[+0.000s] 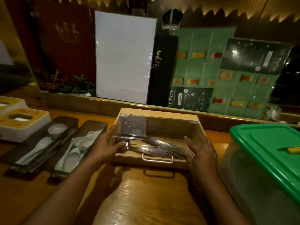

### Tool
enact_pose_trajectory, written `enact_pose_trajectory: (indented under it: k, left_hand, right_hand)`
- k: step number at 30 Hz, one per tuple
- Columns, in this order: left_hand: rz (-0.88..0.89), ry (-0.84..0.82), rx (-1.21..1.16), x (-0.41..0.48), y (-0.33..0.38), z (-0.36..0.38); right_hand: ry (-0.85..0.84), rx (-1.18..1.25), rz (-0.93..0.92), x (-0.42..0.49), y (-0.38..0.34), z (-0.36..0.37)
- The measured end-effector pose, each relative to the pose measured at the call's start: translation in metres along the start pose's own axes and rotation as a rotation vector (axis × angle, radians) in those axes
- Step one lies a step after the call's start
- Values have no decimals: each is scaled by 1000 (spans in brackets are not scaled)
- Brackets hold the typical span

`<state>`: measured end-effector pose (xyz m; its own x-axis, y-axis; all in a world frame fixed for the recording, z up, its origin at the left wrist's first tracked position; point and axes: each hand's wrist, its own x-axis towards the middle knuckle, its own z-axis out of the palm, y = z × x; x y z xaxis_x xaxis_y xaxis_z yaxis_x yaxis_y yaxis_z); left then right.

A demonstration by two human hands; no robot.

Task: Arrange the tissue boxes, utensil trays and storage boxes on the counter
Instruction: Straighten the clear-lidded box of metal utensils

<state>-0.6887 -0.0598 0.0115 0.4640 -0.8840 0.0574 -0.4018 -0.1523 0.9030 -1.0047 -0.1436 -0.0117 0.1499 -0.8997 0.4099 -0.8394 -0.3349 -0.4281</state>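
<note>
A light wooden utensil box [159, 114] with a clear lid and a metal front handle sits in the middle of the wooden counter [146, 200]. Metal cutlery lies inside it. My left hand [107, 145] grips its left side and my right hand [201, 151] grips its right front corner. Left of it lie two dark utensil trays [71, 123] [95, 125] with white ceramic spoons and a small bowl. At the far left are two white tissue boxes [24, 125] [9, 103] with tan tops. A clear storage box with a green lid [266, 146] stands at the right.
Along the raised ledge behind the counter lean menus: a dark red one [65, 46], a white sheet [123, 56], a black one [162, 70] and green drink menus [211, 70]. A small yellow object [293, 150] rests on the green lid.
</note>
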Motion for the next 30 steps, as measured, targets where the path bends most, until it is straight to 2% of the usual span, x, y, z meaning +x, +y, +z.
enact_pose_trajectory:
  k: [8, 14, 18, 20, 23, 25, 28, 30]
  left_hand:
    - [-22, -95, 9, 25, -8, -10]
    - [-2, -93, 25, 29, -15, -10]
    - [7, -87, 50, 21, -14, -9]
    - [35, 12, 111, 13, -10, -7]
    - [206, 140, 171, -12, 18, 16]
    - [347, 142, 199, -34, 42, 41]
    - [449, -33, 127, -80, 83, 83]
    - [508, -172, 78, -115, 110, 111]
  right_hand:
    - [47, -54, 43, -7, -11, 10]
    - [-71, -29, 98, -8, -22, 2]
    - [-221, -69, 34, -21, -21, -41]
    - [-223, -29, 2, -36, -25, -76]
    - [-137, -89, -17, -64, -9, -138]
    - [-20, -135, -52, -82, 12, -178]
    - [144, -146, -20, -104, 47, -222]
    - [184, -177, 45, -116, 70, -242]
